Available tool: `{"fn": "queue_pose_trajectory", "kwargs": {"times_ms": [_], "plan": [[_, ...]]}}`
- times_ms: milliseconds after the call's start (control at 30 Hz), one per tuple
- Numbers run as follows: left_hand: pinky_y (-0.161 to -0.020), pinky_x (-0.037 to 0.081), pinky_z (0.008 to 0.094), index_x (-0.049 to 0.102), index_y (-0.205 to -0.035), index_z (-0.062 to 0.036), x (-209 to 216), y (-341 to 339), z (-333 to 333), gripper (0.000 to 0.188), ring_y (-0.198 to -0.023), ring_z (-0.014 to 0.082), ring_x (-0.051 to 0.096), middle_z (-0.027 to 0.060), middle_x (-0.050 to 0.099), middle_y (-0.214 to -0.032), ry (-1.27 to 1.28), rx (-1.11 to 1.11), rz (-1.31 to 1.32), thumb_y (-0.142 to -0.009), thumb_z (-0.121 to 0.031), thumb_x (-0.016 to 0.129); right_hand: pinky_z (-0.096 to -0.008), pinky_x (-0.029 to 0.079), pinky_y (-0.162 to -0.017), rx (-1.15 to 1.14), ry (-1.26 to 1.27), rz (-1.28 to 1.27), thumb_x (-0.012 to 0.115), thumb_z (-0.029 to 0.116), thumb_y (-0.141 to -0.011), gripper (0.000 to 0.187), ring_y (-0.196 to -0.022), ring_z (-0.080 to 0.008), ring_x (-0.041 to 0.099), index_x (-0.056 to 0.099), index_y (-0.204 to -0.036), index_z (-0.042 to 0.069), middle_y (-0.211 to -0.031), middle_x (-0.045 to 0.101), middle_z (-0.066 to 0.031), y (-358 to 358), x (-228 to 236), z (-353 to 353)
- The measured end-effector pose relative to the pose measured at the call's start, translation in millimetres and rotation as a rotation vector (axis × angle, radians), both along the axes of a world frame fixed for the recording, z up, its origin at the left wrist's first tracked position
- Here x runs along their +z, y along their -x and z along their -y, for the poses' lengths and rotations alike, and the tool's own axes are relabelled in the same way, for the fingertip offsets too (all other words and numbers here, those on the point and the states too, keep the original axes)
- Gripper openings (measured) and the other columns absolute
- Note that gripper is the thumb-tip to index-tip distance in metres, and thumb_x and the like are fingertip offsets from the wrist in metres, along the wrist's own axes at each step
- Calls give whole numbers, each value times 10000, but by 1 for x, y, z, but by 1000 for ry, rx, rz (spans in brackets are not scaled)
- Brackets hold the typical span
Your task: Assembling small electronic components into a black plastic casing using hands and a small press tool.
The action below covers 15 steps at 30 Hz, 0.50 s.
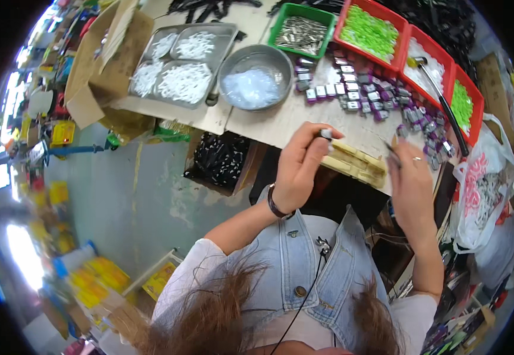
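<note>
- Left hand (297,168) pinches a small piece (326,134), partly hidden.
- Right hand (412,183) blurred; cannot tell its grip.
- Right of it: red-printed bag (479,198).

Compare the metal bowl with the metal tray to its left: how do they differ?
The bowl is round; the tray is rectangular. The bowl is undivided, while the tray has four compartments. The bowl holds translucent whitish material; the tray holds small white pieces. Both look grey and metallic.
</note>
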<state>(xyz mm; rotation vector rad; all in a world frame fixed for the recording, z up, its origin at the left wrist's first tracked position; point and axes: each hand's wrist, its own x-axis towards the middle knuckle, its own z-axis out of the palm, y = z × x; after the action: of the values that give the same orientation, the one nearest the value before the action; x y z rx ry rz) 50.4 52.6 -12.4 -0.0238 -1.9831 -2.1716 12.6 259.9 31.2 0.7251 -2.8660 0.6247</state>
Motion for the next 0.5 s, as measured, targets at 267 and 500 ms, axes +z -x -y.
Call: {"fn": "queue_pose_trajectory", "kwargs": {"times_ms": [267,500], "plan": [[-753,444,246,668,-1043,38,7,-27,29,216,-817,148,578,76,630,-898,160,212,-51,-843,-38,689,-445,448,-784,228,-68,43,623,-10,-770,171,-871,-362,552,507,-896,-17,-881,555,-180,-7,12,80],[-631,445,244,678,-1028,28,-10,-31,47,216,-700,134,587,68,636,-821,-112,135,71,-840,-75,701,-432,462,-760,353,-148,16,630,12,-769,154,-816,-357,562,506,-856,-11,-804,557,-166,0,-5,97]]}}
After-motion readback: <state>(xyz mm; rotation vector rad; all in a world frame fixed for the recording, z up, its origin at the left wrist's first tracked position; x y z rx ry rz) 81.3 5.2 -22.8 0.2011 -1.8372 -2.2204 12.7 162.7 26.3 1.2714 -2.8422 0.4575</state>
